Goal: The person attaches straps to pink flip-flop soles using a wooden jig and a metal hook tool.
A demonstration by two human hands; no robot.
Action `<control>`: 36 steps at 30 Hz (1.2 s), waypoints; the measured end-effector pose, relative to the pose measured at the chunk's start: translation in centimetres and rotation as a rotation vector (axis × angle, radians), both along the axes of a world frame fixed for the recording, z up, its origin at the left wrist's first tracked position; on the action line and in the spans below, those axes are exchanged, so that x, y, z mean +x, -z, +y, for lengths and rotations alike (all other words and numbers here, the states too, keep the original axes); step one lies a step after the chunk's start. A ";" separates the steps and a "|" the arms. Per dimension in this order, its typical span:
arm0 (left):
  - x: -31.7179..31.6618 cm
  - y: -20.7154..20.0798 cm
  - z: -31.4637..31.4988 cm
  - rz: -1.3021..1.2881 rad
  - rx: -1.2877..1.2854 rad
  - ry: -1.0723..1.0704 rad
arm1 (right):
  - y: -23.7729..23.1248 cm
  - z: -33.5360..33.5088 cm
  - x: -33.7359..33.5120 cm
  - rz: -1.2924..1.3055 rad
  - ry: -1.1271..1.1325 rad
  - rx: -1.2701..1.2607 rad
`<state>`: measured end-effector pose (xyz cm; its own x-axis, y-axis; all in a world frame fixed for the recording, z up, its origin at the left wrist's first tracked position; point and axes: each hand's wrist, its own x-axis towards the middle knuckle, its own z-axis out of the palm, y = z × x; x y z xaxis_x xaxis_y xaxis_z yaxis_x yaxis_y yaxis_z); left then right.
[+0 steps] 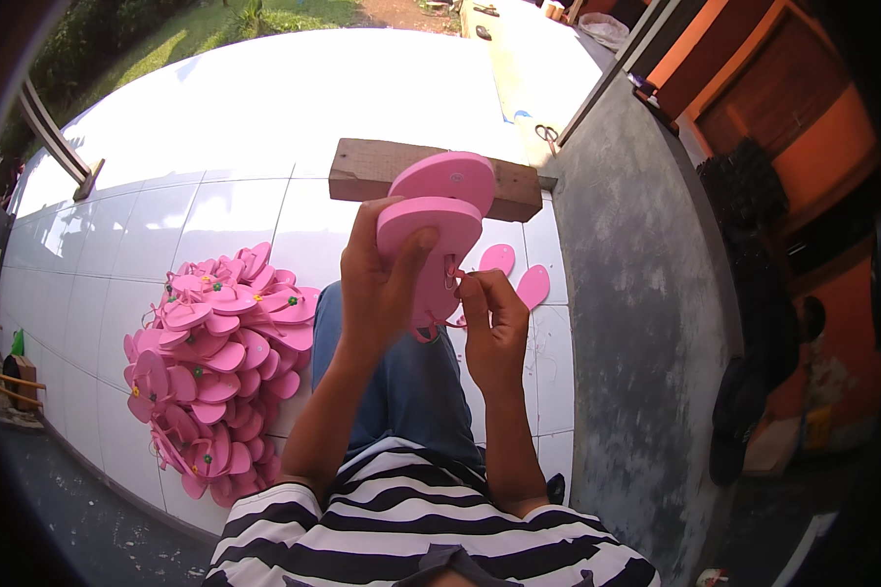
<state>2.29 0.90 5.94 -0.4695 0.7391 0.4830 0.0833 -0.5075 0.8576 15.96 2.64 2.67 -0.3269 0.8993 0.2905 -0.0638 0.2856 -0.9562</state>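
A pair of pink flip-flops (427,223) is upright above my lap, one in front of the other. My left hand (370,286) is closed round them, its thumb pressed on the near sole. At their right edge my right hand (497,318) pinches a pink strap, its fingertips close together. A thin pale loop (449,278) shows beside those fingertips; whether it is wire or string I cannot tell. The far flip-flop (445,179) overlaps a wooden beam (367,166) behind it. My fingers partly hide the strap.
A large heap of pink flip-flops (220,367), some with green or yellow flowers, lies on the white tiles to my left. Two loose pink soles (533,287) lie right of my hands. Scissors (547,134) are farther off, near a grey concrete ledge (626,342).
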 end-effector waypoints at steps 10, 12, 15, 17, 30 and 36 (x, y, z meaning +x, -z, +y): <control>0.3 -0.1 -0.1 0.023 0.047 -0.021 | -2.8 0.3 -3.5 0.248 -0.076 -0.099; 0.7 0.1 -0.7 0.021 0.011 -0.052 | -2.9 -0.8 -3.6 0.274 -0.001 -0.128; 1.4 0.2 -2.3 0.001 -0.071 -0.102 | -2.1 -1.4 -3.2 0.199 0.026 -0.163; 1.4 0.4 -2.8 -0.058 -0.053 -0.107 | -2.2 -1.7 -3.5 0.227 0.002 -0.182; -2.0 -0.3 -2.1 0.078 -0.134 0.276 | -2.7 3.6 -1.5 0.159 -0.396 0.101; -1.9 -1.4 -1.5 0.131 -0.129 0.289 | -0.3 2.3 -2.1 0.342 -0.341 -0.060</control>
